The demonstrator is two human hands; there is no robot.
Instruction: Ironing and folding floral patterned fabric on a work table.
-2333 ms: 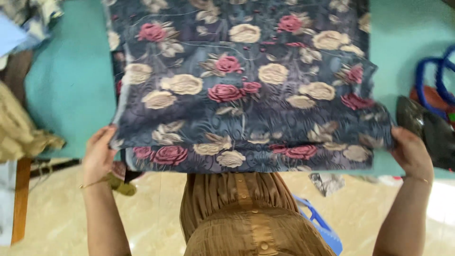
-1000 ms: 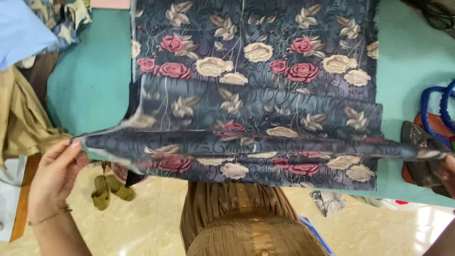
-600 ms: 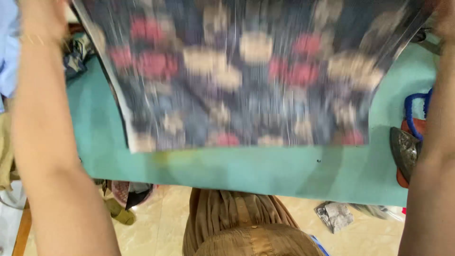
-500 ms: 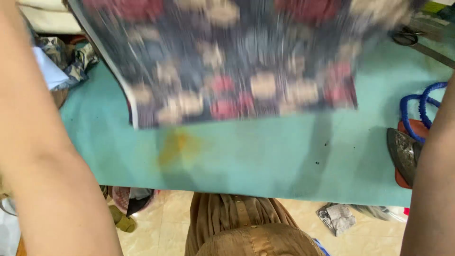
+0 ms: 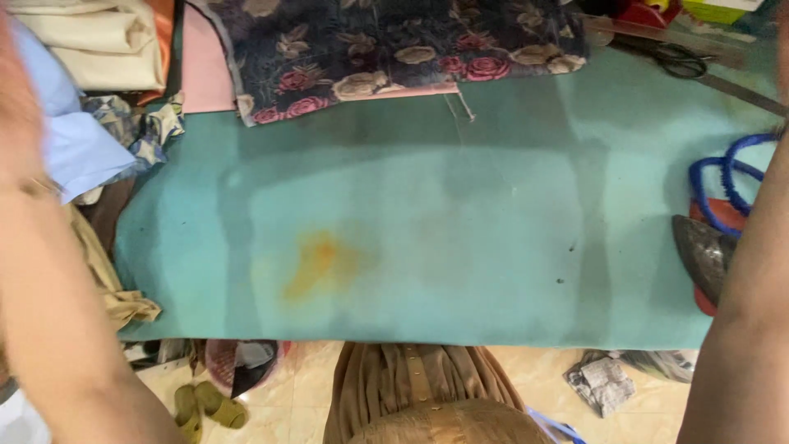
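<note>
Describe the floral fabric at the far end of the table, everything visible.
The floral fabric is a dark navy cloth printed with red and cream roses and pale leaves. It looks thin and woven, with loose threads trailing from its near edge. It lies flat and slightly rumpled at the far edge of the teal table, partly over a pink cloth. Its top runs out of frame. Both forearms reach up past the frame edges; the hands are not visible, so any contact is unclear.

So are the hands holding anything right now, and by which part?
Cannot be told: both hands are out of view, only forearms show. The floral cloth lies at the teal table's far edge.
</note>
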